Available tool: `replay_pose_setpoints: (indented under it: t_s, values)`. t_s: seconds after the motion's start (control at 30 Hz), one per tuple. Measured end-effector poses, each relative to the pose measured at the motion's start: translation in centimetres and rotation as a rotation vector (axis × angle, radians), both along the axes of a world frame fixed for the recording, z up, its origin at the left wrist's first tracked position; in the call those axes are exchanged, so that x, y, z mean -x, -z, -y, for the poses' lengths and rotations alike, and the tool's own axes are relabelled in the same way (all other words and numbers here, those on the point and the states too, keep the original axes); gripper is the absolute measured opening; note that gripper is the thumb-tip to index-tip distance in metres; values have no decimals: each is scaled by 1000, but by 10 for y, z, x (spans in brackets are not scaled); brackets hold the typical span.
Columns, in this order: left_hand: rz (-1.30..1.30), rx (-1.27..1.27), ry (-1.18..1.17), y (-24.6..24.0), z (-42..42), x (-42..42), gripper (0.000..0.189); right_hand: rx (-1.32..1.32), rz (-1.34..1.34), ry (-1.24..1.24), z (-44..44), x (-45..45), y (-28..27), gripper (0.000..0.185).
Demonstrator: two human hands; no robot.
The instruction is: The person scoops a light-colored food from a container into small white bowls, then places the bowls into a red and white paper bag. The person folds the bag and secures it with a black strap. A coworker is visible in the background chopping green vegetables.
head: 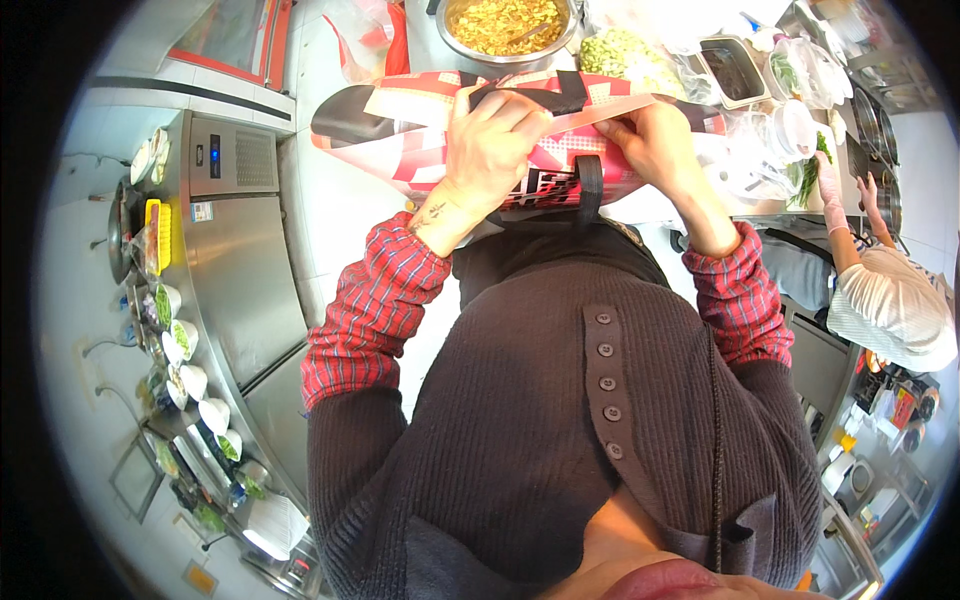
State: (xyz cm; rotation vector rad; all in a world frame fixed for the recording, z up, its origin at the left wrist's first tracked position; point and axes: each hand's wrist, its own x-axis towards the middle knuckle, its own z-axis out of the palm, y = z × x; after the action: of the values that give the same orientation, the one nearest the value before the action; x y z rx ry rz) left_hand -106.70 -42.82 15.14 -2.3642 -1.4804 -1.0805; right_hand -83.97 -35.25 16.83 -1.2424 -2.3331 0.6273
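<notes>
A pink, red and white patterned tote bag (427,154) with black straps is held up in front of my waist. My left hand (495,139) is closed on its upper edge, by a black strap (574,88). With thumb and fingers, my right hand (656,139) pinches the same pale pink edge (600,112) farther right. Between both hands the edge is drawn taut. Another black strap (589,180) hangs down the side nearest me. The inside of the bag cannot be seen.
Beyond the bag, a metal bowl (448,37) of yellow food stands beside chopped green vegetables (626,56) and a metal pan (765,94). At right, a gloved co-worker (889,292) reaches over the counter. A steel refrigerated counter (232,285) with white bowls (214,415) runs along the left.
</notes>
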Motion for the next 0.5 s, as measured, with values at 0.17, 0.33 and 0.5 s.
replay_pose_setpoints:
  t_s: [0.17, 0.33, 0.5]
  values:
    - [122, 33, 43, 1, -1, 3, 21, 377, 4, -41, -19, -7, -6, 21]
    - [66, 54, 47, -7, -10, -2, 27, 435, -10, -65, -29, -9, -3, 21]
    - [-42, 86, -47, -18, -16, -24, 28, 354, -94, -68, -30, -8, 6, 23]
